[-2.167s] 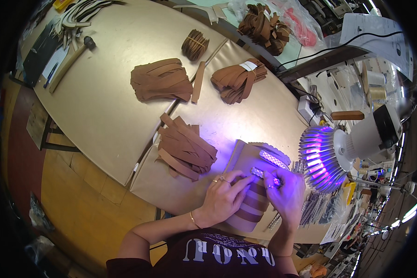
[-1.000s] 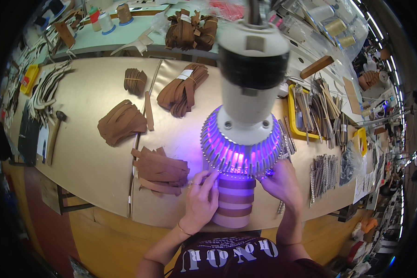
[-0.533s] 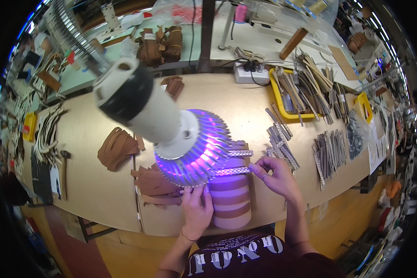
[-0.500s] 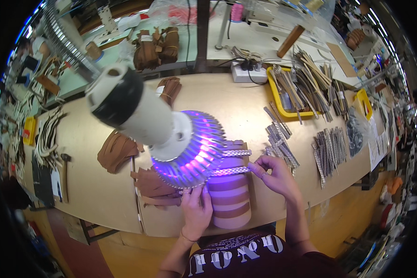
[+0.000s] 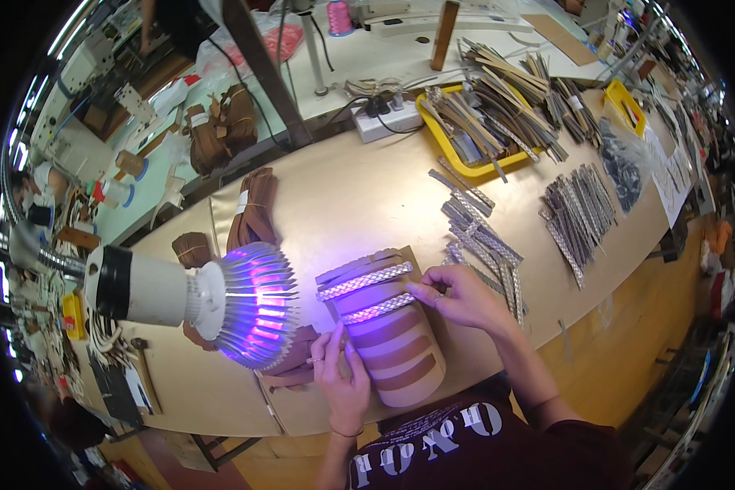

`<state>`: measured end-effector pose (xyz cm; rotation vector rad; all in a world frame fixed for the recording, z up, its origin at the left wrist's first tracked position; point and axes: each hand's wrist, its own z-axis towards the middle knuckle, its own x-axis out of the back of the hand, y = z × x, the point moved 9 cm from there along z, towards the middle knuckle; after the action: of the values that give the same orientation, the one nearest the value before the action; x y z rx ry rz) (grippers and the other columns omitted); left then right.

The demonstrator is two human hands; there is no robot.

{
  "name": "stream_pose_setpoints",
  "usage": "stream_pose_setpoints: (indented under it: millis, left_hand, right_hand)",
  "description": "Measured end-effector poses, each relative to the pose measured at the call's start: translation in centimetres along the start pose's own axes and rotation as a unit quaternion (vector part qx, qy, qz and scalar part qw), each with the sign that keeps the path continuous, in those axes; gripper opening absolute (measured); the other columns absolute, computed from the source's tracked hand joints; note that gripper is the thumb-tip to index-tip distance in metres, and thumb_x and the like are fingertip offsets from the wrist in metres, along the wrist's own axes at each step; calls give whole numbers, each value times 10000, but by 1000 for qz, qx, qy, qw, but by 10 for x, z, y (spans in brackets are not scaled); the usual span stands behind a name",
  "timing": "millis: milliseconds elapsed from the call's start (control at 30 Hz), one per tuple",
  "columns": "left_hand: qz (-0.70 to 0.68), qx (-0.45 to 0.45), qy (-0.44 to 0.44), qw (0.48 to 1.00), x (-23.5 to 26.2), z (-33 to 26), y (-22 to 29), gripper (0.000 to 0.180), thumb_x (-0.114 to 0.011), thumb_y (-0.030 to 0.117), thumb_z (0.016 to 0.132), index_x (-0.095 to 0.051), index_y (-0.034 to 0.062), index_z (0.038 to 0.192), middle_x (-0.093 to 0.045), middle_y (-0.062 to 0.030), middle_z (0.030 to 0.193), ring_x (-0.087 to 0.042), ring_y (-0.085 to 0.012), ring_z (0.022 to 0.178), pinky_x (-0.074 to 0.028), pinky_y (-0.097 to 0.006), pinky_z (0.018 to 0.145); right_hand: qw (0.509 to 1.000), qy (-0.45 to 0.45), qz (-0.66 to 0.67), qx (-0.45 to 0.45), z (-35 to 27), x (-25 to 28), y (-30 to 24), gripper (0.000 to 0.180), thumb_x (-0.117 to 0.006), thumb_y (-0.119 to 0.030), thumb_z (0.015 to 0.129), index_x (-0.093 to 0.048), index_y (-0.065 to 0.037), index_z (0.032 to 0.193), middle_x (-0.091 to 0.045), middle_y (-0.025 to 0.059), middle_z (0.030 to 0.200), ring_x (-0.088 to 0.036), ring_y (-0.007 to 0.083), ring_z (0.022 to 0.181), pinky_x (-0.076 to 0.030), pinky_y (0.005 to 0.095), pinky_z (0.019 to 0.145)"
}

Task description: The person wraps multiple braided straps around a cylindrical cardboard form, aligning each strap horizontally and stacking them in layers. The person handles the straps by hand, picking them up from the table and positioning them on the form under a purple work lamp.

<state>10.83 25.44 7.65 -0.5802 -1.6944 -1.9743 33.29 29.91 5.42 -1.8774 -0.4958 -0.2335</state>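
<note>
A rounded board [image 5: 443, 371] wrapped with flat brown straps [image 5: 396, 349] lies in front of me, slightly tilted. Two silvery braided strips cross its upper part: an upper braided strip [image 5: 365, 281] and a lower braided strip [image 5: 378, 309]. My right hand [image 5: 463, 300] pinches the right end of the lower one between thumb and finger. At the board's left edge is my left hand [image 5: 341, 377], its index fingertip at that strip's left end and its thumb apart from the finger. A finned lamp [image 5: 257, 306] throws violet light over the strips from the left.
Loose braided strips [image 5: 483, 233] and a bundle of them [image 5: 580, 212] lie to the right. Behind stand a yellow tray [image 5: 474, 171] of strips and a white power strip [image 5: 384, 124]. Brown strap bundles [image 5: 253, 208] and a hammer [image 5: 147, 376] are on the left.
The view has turned and shifted, so the lamp appears farther left and both braided strips show along their length. My right hand still pinches the lower strip's right end.
</note>
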Motion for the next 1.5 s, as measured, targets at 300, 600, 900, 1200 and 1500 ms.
stream_pose_setpoints:
  millis: [300,600,900,1200,1500]
  left_hand:
    - [6,30,-15,999,-2,-2,-6,385,-555,-15,901,-598,8,1282,-562,-143,1061,-571,-265,931,-460,-372,832]
    - [32,-7,10,999,0,-2,0,389,-561,-24,887,-607,10,1272,-572,-143,1053,-560,-251,850,-458,-367,792]
    - [-14,15,-6,1000,-1,-1,-10,418,-564,-22,881,-613,32,1293,-570,-134,1049,-562,-233,870,-457,-351,815]
    - [-64,24,25,997,8,1,-15,376,-554,-19,906,-610,16,1276,-550,-131,1101,-570,-191,906,-469,-316,815]
    - [-14,1,216,976,65,-2,-9,298,-550,27,942,-577,-20,1235,-498,-139,1265,-486,-242,1206,-373,-356,1045]
  right_hand:
    - [999,16,29,24,-1,6,1,430,-685,-420,900,-686,-6,780,-614,132,628,-556,226,557,-443,365,572]
    - [997,68,21,38,-6,-5,6,375,-707,-376,901,-682,-11,818,-611,79,626,-541,142,569,-442,311,565]
    - [993,24,110,-22,6,-23,34,389,-698,-398,907,-672,-35,770,-600,34,632,-538,125,584,-429,289,562]
    - [957,66,282,8,-15,-22,10,259,-697,-254,933,-663,-38,792,-591,-52,704,-486,22,682,-397,213,620]
    - [974,27,196,111,3,-36,-78,239,-677,-186,944,-658,-22,772,-560,-63,693,-467,23,677,-395,213,617]
